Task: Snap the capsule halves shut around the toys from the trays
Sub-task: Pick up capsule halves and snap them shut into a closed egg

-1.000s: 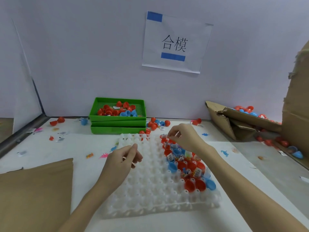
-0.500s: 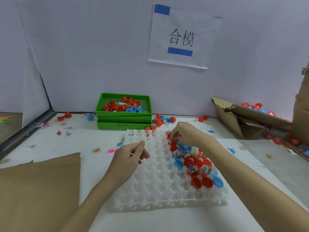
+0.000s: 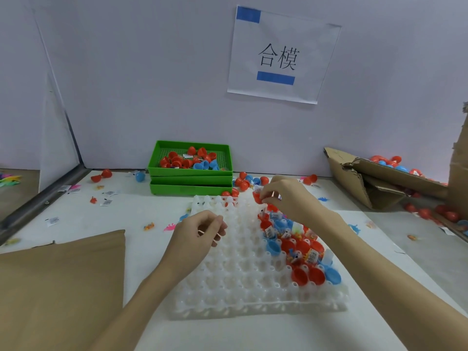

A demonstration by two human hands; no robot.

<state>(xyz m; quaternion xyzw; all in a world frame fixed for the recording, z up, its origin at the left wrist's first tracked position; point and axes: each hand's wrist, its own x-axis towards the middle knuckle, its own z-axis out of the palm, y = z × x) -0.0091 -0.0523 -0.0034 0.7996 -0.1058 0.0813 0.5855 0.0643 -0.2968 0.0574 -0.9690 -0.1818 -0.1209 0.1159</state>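
Two bare hands work above a white cell tray point(image 3: 235, 282) that fills the lower middle of the frame, its long side running left to right. Open red and blue capsule halves point(image 3: 307, 274) sit in the cells at its right side, mouths pointing up, some with toys inside. Stacked green trays point(image 3: 190, 173) with more halves stand behind, in the upper middle, against the wall. The right hand point(image 3: 286, 196) pinches a red capsule half point(image 3: 257, 198) over the far right corner of the white tray; its direction cannot be told. The left hand point(image 3: 200, 233) hovers over the tray's left part, fingers loosely curled, holding nothing visible.
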